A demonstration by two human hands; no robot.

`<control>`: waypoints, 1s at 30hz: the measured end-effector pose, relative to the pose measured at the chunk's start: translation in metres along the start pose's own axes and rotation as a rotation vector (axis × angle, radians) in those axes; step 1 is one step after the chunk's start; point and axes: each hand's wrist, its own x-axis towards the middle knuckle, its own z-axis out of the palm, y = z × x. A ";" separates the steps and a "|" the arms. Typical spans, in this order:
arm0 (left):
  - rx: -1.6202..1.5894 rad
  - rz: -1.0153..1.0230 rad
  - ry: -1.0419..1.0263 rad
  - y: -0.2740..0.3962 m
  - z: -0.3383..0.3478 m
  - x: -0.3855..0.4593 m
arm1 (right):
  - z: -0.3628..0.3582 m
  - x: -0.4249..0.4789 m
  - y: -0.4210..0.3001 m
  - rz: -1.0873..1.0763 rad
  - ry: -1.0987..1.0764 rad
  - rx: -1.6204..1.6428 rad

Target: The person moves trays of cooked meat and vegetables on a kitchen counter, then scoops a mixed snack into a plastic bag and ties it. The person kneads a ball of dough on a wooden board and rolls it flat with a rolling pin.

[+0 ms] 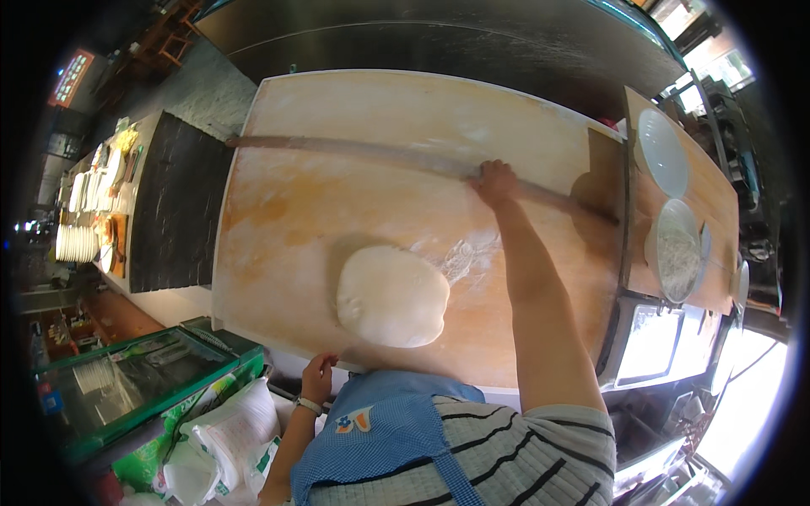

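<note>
My right hand (495, 183) is closed around a long wooden rolling pin (380, 154), right of its middle. The pin lies across the far part of a floured wooden work board (285, 234), its left end reaching the board's left edge. Nearer to me, a thick, roundish slab of pale dough (392, 297) rests on the board, with loose flour (467, 258) beside it. My left hand (319, 377) is low by the near edge, left of my blue apron, its fingers curled; whether they are fully closed is unclear, and no held object shows.
A white bowl (663, 154) and a bowl of flour (677, 250) stand on a wooden surface at the right. Left are a counter with stacked plates (76, 244) and a green-edged glass-topped cabinet (152, 373). White sacks (234, 424) lie near my left arm.
</note>
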 end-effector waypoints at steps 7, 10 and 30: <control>-0.018 -0.002 -0.039 -0.005 0.008 -0.003 | 0.016 -0.048 -0.018 -0.216 0.125 0.456; 0.094 0.104 -0.022 0.004 0.006 0.006 | 0.026 -0.026 -0.022 -0.299 0.167 0.235; 0.399 0.359 -0.012 0.096 0.022 0.066 | 0.021 0.122 0.133 0.329 0.477 -0.153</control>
